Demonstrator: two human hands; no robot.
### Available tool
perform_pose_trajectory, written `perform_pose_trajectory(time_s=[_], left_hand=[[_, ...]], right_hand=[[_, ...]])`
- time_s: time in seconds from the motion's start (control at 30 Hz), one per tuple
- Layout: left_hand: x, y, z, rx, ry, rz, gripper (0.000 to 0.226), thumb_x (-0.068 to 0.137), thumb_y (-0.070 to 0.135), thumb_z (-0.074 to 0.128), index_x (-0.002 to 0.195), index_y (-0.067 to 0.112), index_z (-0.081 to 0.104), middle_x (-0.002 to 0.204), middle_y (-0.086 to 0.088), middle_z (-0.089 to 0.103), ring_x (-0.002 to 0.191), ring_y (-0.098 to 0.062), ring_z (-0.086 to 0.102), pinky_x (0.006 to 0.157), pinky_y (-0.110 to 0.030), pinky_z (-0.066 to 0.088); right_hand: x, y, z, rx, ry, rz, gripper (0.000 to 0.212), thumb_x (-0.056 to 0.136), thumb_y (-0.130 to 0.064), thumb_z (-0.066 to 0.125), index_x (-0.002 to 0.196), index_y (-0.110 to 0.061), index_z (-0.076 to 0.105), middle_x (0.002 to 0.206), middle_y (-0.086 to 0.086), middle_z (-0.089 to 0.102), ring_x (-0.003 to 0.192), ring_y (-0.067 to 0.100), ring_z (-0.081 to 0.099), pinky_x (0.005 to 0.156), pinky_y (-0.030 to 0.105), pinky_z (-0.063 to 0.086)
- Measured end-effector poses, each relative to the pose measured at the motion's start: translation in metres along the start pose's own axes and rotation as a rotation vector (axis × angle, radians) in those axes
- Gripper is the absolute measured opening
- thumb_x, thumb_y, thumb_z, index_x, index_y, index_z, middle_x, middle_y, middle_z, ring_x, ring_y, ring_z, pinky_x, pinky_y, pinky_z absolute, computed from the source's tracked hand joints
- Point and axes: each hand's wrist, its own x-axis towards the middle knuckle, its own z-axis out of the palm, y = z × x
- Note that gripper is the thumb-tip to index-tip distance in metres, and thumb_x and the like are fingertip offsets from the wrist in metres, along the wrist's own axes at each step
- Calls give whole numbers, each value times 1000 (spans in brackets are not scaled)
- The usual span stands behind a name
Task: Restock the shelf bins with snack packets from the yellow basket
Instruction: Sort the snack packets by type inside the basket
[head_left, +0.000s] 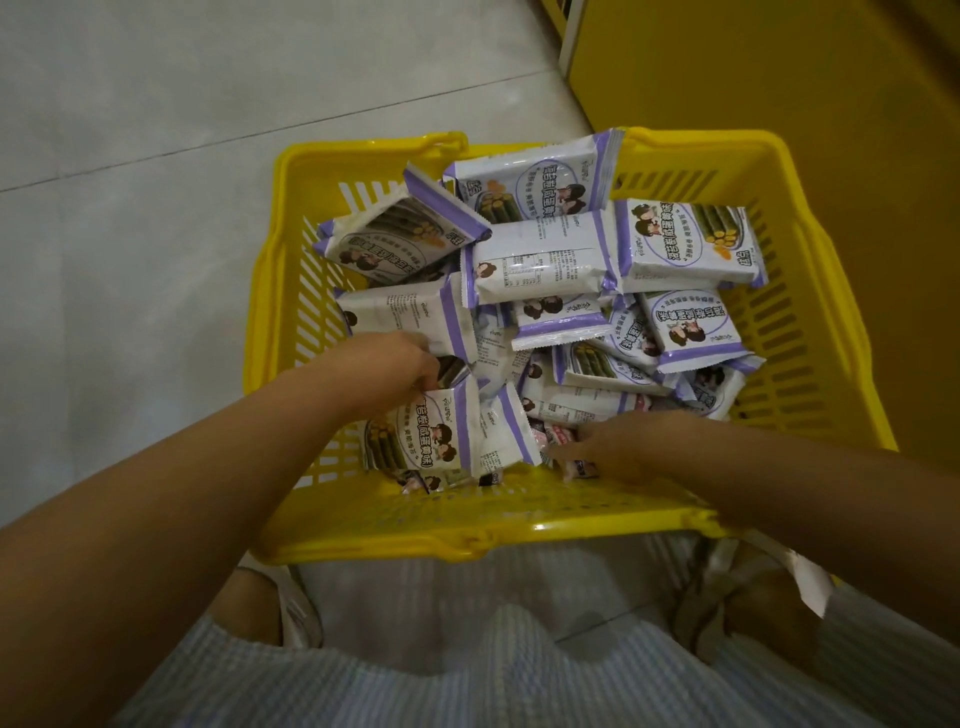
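Yellow plastic basket (519, 532) holds white-and-purple snack packets (540, 260); our left hand (397, 364) grips one; our right hand (631, 441), we cannot tell.

— What colour is the basket (467, 540)?
— Bright yellow, with slotted walls. The packets (540, 254) are white with purple bands and printed green rolls.
— And around it?
— Pale grey floor (130, 156), yellow panel (779, 67), blue-and-white striped garment (467, 675).

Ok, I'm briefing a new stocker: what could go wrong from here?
The purple-and-white foil snack packets are heaped to the yellow plastic basket's rim, so digging may tip some onto the floor. The left hand's grip on one upright packet looks shallow. Pink packets underneath could reach the wrong bin.
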Motion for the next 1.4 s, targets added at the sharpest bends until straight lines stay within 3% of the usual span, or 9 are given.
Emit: perform_pose_trajectory(time_s=[0.13,0.23,0.47,0.57,0.87,1.07,1.13,1.23,1.4], left_hand=[[-2,-3,0,-31,29,-5,15,94,22,54,107,19,61,114,0,52,98,-18,55,81,-33,50],[-4,-9,-1,-76,101,-11,12,94,20,54,102,19,61,110,0,53,92,-17,55,76,-32,49],[-2,-13,-1,-108,159,-23,12,93,19,54,102,18,62,107,-1,55,91,-18,55,73,-30,46],[-2,-13,-2,-129,166,-26,11,92,19,56,101,18,62,106,-1,56,91,-17,54,75,-31,47],[-1,-12,-4,-166,164,-49,10,92,18,57,101,18,61,105,0,55,94,-18,54,79,-33,47],[-2,-12,-6,-183,186,-55,4,91,19,57,95,19,59,99,0,57,90,-17,54,77,-33,48],[-3,-12,-5,-212,210,-62,3,92,20,57,91,22,56,94,1,59,85,-16,54,73,-32,48],[-4,-10,-5,-249,258,-70,3,94,25,52,91,24,52,87,2,60,78,-15,54,67,-32,48],[-3,-10,-7,-295,253,-50,8,93,31,52,94,23,50,90,-1,58,78,-16,52,67,-34,47]], right_hand=[[1,-4,-8,-267,39,-176,48,101,-37,38,148,-31,29,148,13,33,127,40,44,94,42,44],[-1,-6,-16,-297,-37,-97,52,100,-25,45,147,-33,25,155,13,20,116,37,51,74,37,47],[-11,9,-9,-170,128,-134,21,95,-23,49,116,-24,48,131,9,44,81,18,49,53,25,33],[-19,17,-6,-73,170,-152,24,89,-27,52,113,-27,52,121,3,47,80,15,49,55,24,31],[-39,22,-2,86,292,-163,27,91,-45,46,105,-33,65,105,-5,58,87,12,58,72,31,52],[-39,19,-5,168,329,-90,15,91,-30,56,97,-29,70,99,-7,64,86,10,59,76,31,52],[-41,20,-4,241,385,-67,7,88,-26,61,84,-28,66,89,-10,62,78,6,57,71,25,48],[-52,24,-7,406,457,-33,29,84,-21,66,66,-37,51,76,-11,57,68,4,53,64,22,44],[-66,24,-20,526,568,4,28,86,-19,65,77,-35,44,83,-8,57,76,11,56,67,30,48]])
